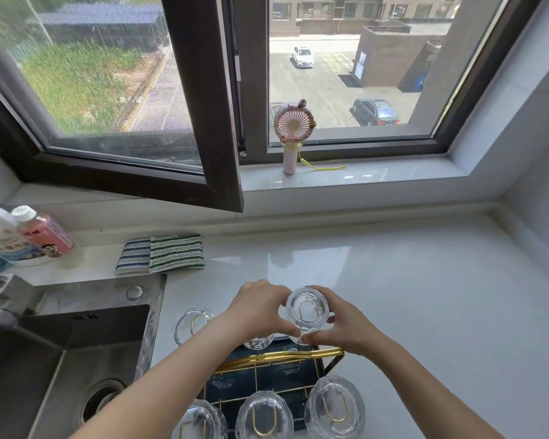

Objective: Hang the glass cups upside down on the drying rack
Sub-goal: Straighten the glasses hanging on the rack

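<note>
I am holding 1 inverted glass cup point(307, 315) between my left hand point(260, 308) and right hand point(346, 327), fingers closed around its sides, seating it over a gold prong at the far right corner of the drying rack point(279, 356). 5 more cups are hanging upside down on the rack: 3 along its near edge point(260, 415), 2 along its far edge point(192, 324). I judge this to be the last cup; no loose cup is showing beside the rack.

Bright daylight through window point(346, 74); wide-angle edge distortion.
</note>
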### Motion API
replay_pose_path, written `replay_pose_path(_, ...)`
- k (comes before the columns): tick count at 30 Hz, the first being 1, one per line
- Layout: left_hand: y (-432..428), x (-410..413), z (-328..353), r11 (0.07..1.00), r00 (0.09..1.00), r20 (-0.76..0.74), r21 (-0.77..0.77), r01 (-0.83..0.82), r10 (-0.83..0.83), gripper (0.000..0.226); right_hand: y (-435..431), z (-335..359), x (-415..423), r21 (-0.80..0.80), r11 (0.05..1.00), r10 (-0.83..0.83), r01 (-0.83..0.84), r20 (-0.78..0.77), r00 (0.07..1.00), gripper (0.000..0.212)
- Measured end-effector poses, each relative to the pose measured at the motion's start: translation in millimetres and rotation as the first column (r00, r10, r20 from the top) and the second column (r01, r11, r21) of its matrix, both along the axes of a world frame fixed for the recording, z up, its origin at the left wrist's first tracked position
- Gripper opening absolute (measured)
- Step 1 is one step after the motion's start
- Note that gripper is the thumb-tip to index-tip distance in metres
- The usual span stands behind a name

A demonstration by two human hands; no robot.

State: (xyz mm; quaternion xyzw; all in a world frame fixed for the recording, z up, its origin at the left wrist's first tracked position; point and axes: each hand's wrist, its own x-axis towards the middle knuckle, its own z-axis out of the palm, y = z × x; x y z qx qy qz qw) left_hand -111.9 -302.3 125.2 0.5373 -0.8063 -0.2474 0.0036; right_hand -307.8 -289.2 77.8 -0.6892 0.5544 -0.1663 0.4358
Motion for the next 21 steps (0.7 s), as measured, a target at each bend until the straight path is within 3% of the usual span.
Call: replay_pose_path(21,2.8,-4.5,0.0,0.998,0.999,0.025,-0.055,0.024,-0.022,0.053,1.2,0.8,-6.6,0.009,1.000,0.005,-0.005,0.016,1.000,0.081)
